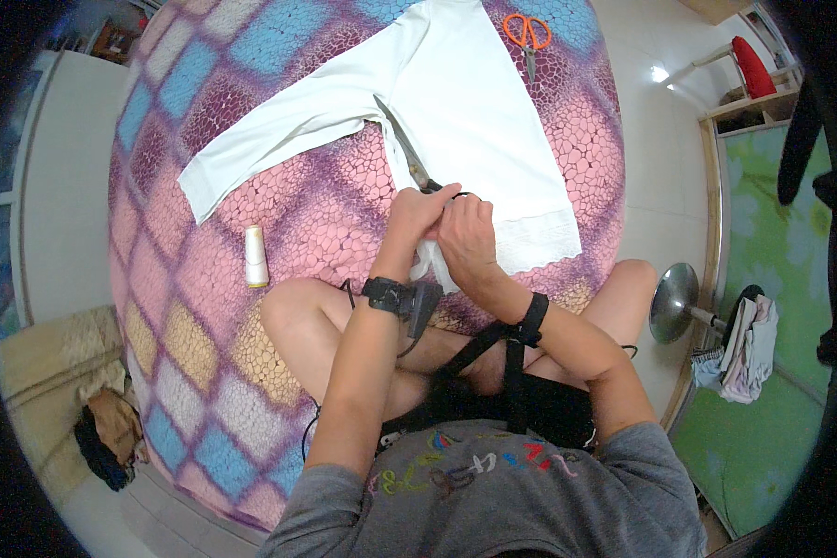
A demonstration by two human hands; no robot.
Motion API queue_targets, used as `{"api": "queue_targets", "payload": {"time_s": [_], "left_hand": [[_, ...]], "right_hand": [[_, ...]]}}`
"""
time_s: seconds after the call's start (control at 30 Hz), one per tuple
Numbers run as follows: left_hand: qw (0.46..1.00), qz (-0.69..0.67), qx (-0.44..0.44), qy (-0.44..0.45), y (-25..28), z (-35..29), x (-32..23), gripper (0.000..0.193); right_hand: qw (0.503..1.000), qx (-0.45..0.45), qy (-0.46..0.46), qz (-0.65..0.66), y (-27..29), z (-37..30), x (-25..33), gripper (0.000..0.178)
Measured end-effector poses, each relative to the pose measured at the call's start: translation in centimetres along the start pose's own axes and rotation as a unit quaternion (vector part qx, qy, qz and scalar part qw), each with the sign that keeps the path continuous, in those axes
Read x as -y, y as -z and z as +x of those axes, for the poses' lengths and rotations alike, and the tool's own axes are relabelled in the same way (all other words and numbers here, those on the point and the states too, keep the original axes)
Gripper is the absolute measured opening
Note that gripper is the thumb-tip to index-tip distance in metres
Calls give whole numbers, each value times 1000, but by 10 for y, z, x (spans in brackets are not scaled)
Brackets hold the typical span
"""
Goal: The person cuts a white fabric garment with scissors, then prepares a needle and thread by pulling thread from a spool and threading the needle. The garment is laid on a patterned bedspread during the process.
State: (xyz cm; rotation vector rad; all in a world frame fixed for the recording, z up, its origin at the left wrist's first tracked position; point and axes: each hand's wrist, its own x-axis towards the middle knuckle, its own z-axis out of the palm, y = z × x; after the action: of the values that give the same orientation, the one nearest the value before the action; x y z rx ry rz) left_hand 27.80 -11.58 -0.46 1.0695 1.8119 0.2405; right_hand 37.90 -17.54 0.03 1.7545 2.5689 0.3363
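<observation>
A white long-sleeved garment (474, 121) lies spread on the patterned bed cover, one sleeve stretching out to the left. Long-bladed dark shears (406, 152) rest along its side edge, tips pointing away from me toward the underarm. My right hand (470, 237) is closed around their handle, which the fingers mostly hide. Pressed up against it, my left hand (417, 216) is closed on the garment's edge beside the handle; its fingertips are partly hidden. A loose piece of white cloth (434, 267) hangs below both hands.
A cone of white thread (256, 256) stands left of my knee. Orange-handled scissors (527, 42) lie at the far right of the bed cover (214, 260). Beyond the bed, right, are a round metal stand (674, 302) and some hung clothes (749, 349).
</observation>
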Motion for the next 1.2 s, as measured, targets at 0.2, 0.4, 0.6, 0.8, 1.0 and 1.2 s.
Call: {"api": "queue_targets", "payload": {"time_s": [0.2,0.4,0.6,0.8,1.0,1.2], "left_hand": [[953,-260,128,86,14,-4,1,39],[944,-263,189,60,21,-5,-4,36],[968,-137,210,10,42,-10,-24,38],[818,263,-406,-311,129,66,43,52],[778,328,-284,-454,200,97,102,32],[771,303,-289,-480,220,85,142,25]], "right_hand": [[906,-167,-63,384,16,-4,-29,20],[453,263,-282,804,-12,13,-72,41],[462,371,-235,771,-22,32,-69,56],[519,396,-225,723,-19,42,-56,41],[477,410,-233,742,-11,47,-55,42],[496,423,-249,716,8,51,-60,40]]}}
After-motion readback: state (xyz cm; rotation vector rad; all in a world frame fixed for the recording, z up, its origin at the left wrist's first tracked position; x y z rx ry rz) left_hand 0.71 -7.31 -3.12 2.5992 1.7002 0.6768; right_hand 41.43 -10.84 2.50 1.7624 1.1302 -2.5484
